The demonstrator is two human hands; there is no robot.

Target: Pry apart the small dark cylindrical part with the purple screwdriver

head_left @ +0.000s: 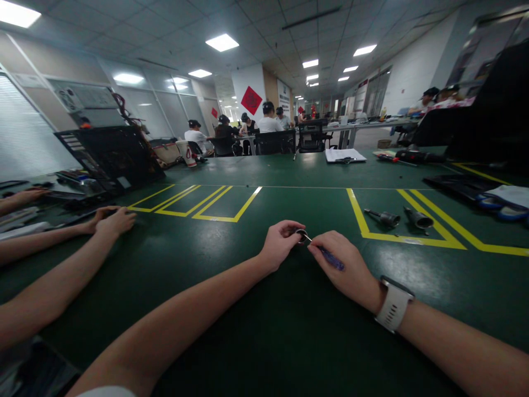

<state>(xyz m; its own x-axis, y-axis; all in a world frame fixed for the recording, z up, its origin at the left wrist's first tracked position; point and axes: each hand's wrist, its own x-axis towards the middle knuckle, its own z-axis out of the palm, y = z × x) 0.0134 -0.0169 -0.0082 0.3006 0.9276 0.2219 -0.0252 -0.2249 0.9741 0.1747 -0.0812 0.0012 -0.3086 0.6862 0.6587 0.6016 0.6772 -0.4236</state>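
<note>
My left hand (281, 243) is closed round a small round metal part (303, 236) above the green table (248, 292). In my right hand (339, 262), which wears a watch at the wrist, is a screwdriver with a purple handle (333, 260). Its thin shaft points left, and the tip meets or lies just in front of the part's opening; which of these I cannot tell. To the right, two dark metal cup-shaped pieces with stems (387, 219) (420, 220) lie inside a yellow tape outline (413, 241).
More yellow tape outlines (215, 218) mark the table's left half. Another person's hands and forearms (111, 222) rest at the left edge. Papers (345, 155) lie at the back. A black tray (458, 187), blue-handled tools (506, 208) and a red-and-black tool (419, 156) are at the right.
</note>
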